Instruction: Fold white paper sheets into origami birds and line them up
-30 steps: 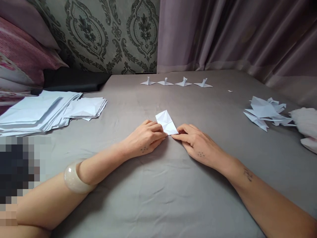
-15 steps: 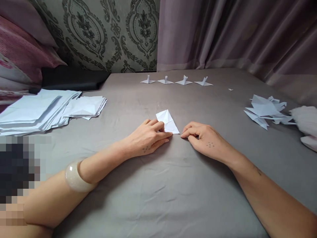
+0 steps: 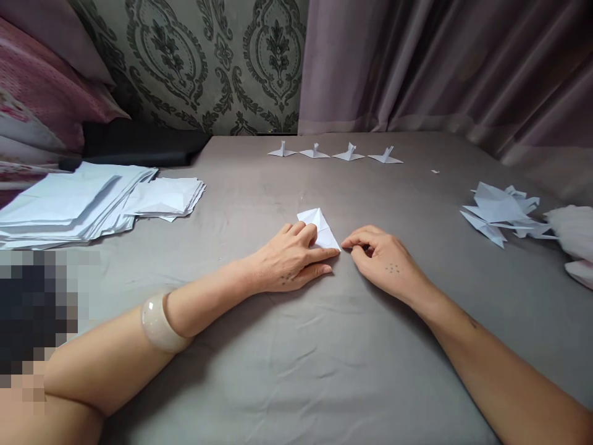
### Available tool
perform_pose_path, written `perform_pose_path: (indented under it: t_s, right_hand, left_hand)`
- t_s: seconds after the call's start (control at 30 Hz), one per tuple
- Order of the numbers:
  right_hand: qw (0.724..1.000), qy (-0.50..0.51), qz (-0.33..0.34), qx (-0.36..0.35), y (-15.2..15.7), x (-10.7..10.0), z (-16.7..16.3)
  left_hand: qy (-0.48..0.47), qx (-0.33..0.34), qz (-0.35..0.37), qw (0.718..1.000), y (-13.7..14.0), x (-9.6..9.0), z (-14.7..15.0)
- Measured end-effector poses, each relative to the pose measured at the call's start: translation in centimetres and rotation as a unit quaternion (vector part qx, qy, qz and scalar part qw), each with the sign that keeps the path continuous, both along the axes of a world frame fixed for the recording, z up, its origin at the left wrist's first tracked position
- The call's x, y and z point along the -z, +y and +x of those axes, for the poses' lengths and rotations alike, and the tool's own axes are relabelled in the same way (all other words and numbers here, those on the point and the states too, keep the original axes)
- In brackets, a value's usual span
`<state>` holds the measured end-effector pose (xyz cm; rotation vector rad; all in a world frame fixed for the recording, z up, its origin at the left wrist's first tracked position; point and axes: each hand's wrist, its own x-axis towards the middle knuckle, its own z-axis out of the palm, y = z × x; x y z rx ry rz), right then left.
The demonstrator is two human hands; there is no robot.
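At the left edge of the frame, a big fanned stack of white sheets lies on the grey cloth, with a smaller stack of folded squares touching its right side: two stacks, too many leaves to count. A pale bangle circles the left forearm.

In the middle, the left hand lies flat on the near-left part of the folded white paper, fingers spread and pressing it down rather than pinching it. The right hand sits just right of the paper's pointed near corner, fingers curled loosely, thumb and forefinger close together at the tip; whether they actually touch it I cannot tell. To crease well here, I judge the left hand should keep the layers pinned (no sliding on soft cloth) while the right runs firmly along the edge from the point outward.

At the top centre stand four small paper birds in a row. At the right, a loose heap of folded figures cannot be counted.
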<state>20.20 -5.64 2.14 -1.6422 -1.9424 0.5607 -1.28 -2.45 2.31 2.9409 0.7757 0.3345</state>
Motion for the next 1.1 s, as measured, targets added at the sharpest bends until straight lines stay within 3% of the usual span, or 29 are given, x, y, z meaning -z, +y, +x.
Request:
perform_pose_path:
  t_s: [0.13,0.43,0.5,0.6,0.7,0.83,1.1]
  right_hand:
    - [0.999,-0.002,0.024,0.039,0.0,0.3,-0.8]
    - [0.998,0.047,0.046,0.025,0.5,1.1,-1.8]
    - [0.995,0.043,0.093,0.009,0.4,1.0,-1.9]
    - [0.974,-0.038,0.224,-0.015,0.1,0.4,-1.8]
    - [0.939,-0.165,0.296,-0.054,-0.4,-0.2,-1.5]
    - [0.927,-0.239,0.269,-0.102,-0.9,-0.2,-1.0]
    - [0.969,-0.18,0.148,-0.083,-1.1,0.4,-0.7]
  left_hand:
    - [-0.053,-0.017,-0.004,0.998,-0.1,0.5,-0.4]
    - [-0.122,-0.077,-0.001,0.99,-0.2,1.0,-0.6]
    - [-0.168,-0.119,0.042,0.978,-0.2,1.0,-0.7]
    - [-0.228,-0.191,0.16,0.941,-0.4,0.7,-1.1]
    - [-0.19,-0.159,0.206,0.947,-0.6,0.5,-1.3]
    - [-0.094,-0.076,0.149,0.981,-0.6,0.5,-1.3]
    - [-0.088,-0.085,0.088,0.989,-0.3,0.8,-0.9]
